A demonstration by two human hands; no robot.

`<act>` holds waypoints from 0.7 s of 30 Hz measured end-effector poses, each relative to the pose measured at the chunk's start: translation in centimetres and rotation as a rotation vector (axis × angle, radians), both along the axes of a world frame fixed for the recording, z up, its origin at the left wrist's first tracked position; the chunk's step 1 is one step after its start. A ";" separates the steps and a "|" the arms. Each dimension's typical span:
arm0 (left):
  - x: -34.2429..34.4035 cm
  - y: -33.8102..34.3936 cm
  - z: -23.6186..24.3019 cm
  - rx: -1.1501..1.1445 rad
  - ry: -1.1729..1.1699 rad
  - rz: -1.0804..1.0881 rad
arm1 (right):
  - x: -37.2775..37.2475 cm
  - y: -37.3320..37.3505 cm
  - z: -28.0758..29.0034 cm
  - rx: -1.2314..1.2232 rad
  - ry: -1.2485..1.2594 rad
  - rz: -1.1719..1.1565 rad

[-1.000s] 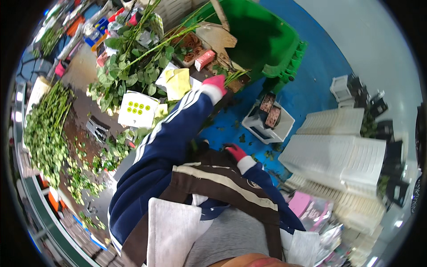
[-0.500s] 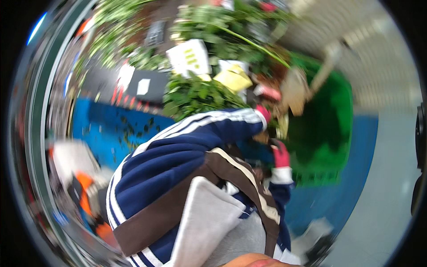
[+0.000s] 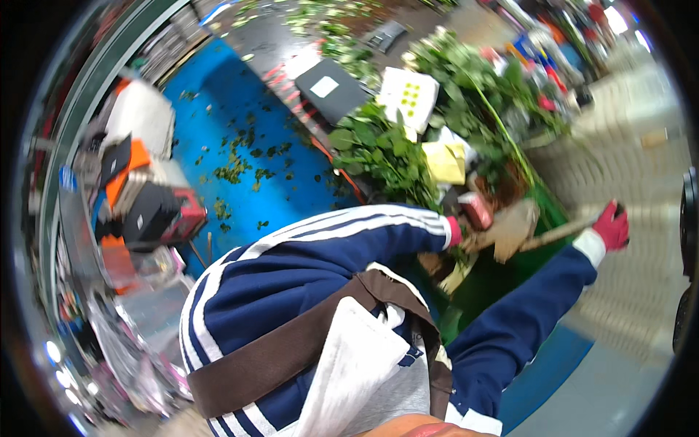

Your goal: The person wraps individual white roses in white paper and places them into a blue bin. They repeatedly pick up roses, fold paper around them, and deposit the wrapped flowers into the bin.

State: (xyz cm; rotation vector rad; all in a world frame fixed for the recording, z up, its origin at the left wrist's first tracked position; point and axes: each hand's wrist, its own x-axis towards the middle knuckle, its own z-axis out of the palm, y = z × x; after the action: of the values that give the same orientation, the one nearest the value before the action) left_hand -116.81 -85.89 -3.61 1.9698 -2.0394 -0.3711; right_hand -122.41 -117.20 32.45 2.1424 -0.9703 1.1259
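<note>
Blue floor (image 3: 277, 193) strewn with leaf scraps (image 3: 234, 169) is seen beside a messy desk (image 3: 473, 30) piled with leafy stems (image 3: 386, 149). Over the green bin (image 3: 502, 288), a pale wooden stick (image 3: 557, 233) is slanted from a tan flat piece (image 3: 515, 224) up to the right hand (image 3: 612, 224), whose pink-gloved grip looks closed around the stick's outer end. Past its cuff by the bin, the left hand (image 3: 454, 231) is mostly hidden, so its grip can't be told. That stick's probably light, stiff and kinda rough, best held right at that outer end.
</note>
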 end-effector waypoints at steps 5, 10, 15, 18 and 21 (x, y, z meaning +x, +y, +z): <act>1.7 -1.3 1.7 0.272 -0.094 -0.166 | -8.5 19.7 5.7 0.043 0.164 0.200; 1.4 -0.9 3.5 0.351 -0.168 -0.186 | -22.4 42.4 2.8 0.954 0.529 0.245; 0.9 -1.7 3.5 0.385 -0.155 -0.278 | -27.3 53.7 -33.9 1.557 0.657 -0.263; 1.2 -0.5 4.2 0.342 -0.136 -0.263 | -26.6 51.5 -39.8 1.685 0.809 -0.317; 2.3 0.6 6.6 0.313 -0.080 -0.305 | -27.1 52.8 -37.7 1.689 0.784 -0.343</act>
State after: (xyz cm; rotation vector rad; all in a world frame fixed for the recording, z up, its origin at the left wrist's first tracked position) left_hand -114.52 -85.32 2.96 1.8583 -2.4683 -0.7278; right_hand -149.53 -64.44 -5.22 2.7635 -2.0094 -1.1992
